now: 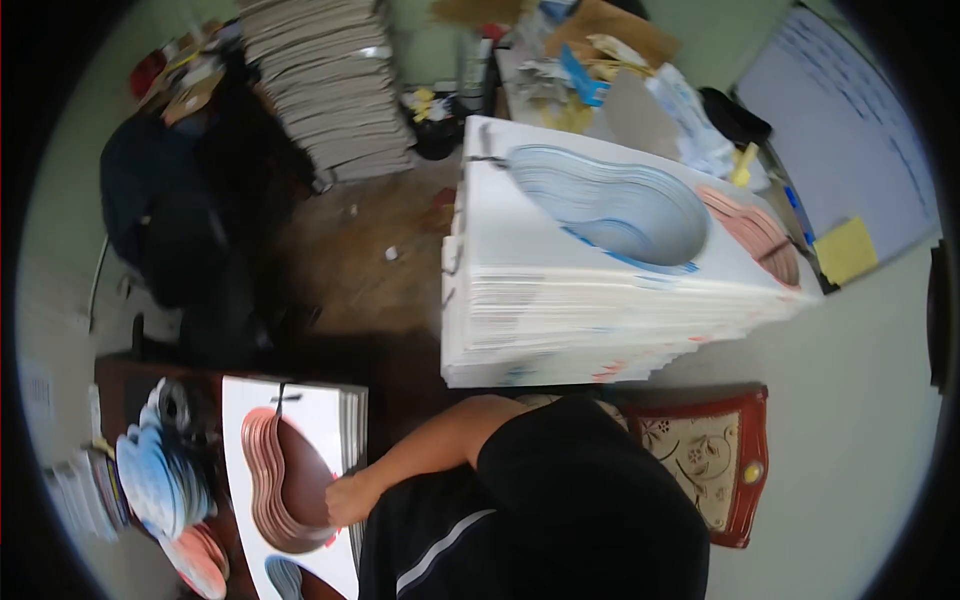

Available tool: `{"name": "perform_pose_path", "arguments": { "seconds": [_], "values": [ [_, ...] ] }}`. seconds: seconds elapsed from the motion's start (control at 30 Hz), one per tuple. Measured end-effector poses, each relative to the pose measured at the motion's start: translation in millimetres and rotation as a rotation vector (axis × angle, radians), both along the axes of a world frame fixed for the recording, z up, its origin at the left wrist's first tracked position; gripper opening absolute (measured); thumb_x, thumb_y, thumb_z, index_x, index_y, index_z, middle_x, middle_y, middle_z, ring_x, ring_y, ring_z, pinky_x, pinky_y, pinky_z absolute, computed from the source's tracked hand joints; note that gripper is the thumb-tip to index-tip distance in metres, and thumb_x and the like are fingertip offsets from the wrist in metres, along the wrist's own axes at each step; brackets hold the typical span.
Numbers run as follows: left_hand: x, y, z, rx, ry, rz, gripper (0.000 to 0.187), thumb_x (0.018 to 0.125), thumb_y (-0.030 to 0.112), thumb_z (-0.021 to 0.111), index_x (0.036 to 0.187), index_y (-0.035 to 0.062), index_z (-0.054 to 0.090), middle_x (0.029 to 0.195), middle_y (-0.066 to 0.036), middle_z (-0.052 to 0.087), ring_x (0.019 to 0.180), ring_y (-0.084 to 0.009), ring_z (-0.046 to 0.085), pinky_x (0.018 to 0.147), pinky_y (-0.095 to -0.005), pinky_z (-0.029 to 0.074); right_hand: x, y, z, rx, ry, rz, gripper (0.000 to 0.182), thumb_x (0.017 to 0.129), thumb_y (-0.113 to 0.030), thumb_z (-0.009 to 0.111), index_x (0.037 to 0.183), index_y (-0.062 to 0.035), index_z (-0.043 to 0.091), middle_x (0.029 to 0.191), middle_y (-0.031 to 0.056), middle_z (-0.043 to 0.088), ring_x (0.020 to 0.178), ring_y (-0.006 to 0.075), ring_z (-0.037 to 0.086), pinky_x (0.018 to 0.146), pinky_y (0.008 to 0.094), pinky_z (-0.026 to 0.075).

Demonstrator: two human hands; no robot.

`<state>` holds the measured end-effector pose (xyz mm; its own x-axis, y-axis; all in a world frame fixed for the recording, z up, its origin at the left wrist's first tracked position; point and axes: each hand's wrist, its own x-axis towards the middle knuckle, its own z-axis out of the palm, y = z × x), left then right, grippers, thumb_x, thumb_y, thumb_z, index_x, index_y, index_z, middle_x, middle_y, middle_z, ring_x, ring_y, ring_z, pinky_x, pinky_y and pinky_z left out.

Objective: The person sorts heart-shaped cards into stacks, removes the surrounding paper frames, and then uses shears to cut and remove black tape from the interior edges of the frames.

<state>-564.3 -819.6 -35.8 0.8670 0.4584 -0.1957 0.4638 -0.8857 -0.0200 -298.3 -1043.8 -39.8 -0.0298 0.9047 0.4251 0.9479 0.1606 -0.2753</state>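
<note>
My right hand (350, 499) is closed at the right edge of a low stack of white sheets (330, 405) on the dark desk at lower left. Its fingers curl over the strip between that edge and a pink-sided, kidney-shaped cut-out (265, 470). Part of a blue-sided cut-out (284, 576) shows at the stack's near end. A black mark runs across the top sheet. My left hand is out of sight, behind my black-clothed body. Left of the stack lie blue shaped pieces (150, 480) and pink shaped pieces (195, 560).
A tall pile of white sheets (560, 325) with blue and pink cut-outs stands ahead. A red-framed chair (735, 470) is at right. Farther back are a tall stack of greyish sheets (325, 85), a cluttered table (515, 85), a whiteboard (850, 110) and dark cloth (160, 200).
</note>
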Motion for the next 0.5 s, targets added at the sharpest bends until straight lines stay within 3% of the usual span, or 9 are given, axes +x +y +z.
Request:
{"name": "perform_pose_path", "arguments": {
  "seconds": [0.13,0.2,0.23,0.27,0.33,0.5],
  "values": [
    [-55.0,10.5,4.7,-0.034,-0.018,0.014,0.071,0.066,0.057,0.074,0.104,-0.0022,0.061,0.07,-0.026,0.063,0.067,-0.0455,0.062,0.06,-0.0531,0.047,-0.7,-4.1,2.6,-0.045,0.143,0.061,0.015,0.065,-0.013,0.068,0.075,-0.0038,0.061,0.069,0.0142,0.066,0.068,0.032,0.067,0.061,0.0418,0.053],
    [-69.4,5.4,6.7,-0.045,-0.021,0.014,0.073,0.066,0.059,0.073,0.103,-0.0022,0.061,0.069,-0.026,0.062,0.065,-0.0452,0.061,0.06,-0.0532,0.047,1.6,-10.1,22.1,-0.273,0.135,0.051,0.027,0.065,-0.013,0.07,0.088,-0.002,0.06,0.069,0.0118,0.066,0.069,0.03,0.069,0.061,0.0413,0.054],
    [-66.9,0.0,12.7,-0.078,-0.047,0.0,0.067,0.064,0.051,0.078,0.102,-0.0018,0.061,0.069,-0.025,0.063,0.063,-0.0445,0.062,0.057,-0.053,0.047,2.2,-12.2,27.8,-0.332,0.137,0.044,0.03,0.065,-0.013,0.072,0.09,-0.0017,0.059,0.068,0.0118,0.066,0.069,0.0299,0.069,0.061,0.0407,0.054],
    [-56.5,-11.0,23.3,-0.092,0.053,0.085,0.051,0.068,0.022,0.076,0.106,-0.005,0.056,0.072,-0.025,0.064,0.067,-0.0458,0.062,0.061,-0.0516,0.049,-0.3,-11.5,25.4,-0.321,0.137,0.032,0.03,0.064,-0.013,0.072,0.09,-0.0018,0.059,0.068,0.0118,0.066,0.069,0.0301,0.069,0.062,0.0404,0.054],
    [-58.8,-11.1,20.7,-0.04,0.038,-0.016,0.049,0.068,0.021,0.075,0.103,-0.0056,0.056,0.071,-0.024,0.063,0.064,-0.0446,0.062,0.06,-0.0509,0.049,-2.7,-10.5,20.8,-0.305,0.136,-0.01,0.031,0.063,-0.013,0.073,0.089,-0.0018,0.059,0.069,0.012,0.066,0.068,0.0303,0.069,0.062,0.0398,0.054],
    [-53.1,-18.7,28.3,-0.088,0.008,-0.019,0.041,0.069,0.02,0.074,0.097,-0.0043,0.055,0.069,-0.023,0.063,0.063,-0.0427,0.063,0.059,-0.0504,0.049,-5.0,-11.6,19.4,-0.283,0.17,-0.038,0.032,0.058,-0.011,0.074,0.084,-0.0023,0.059,0.069,0.012,0.066,0.07,0.0308,0.068,0.064,0.0399,0.054]
  ]
}}
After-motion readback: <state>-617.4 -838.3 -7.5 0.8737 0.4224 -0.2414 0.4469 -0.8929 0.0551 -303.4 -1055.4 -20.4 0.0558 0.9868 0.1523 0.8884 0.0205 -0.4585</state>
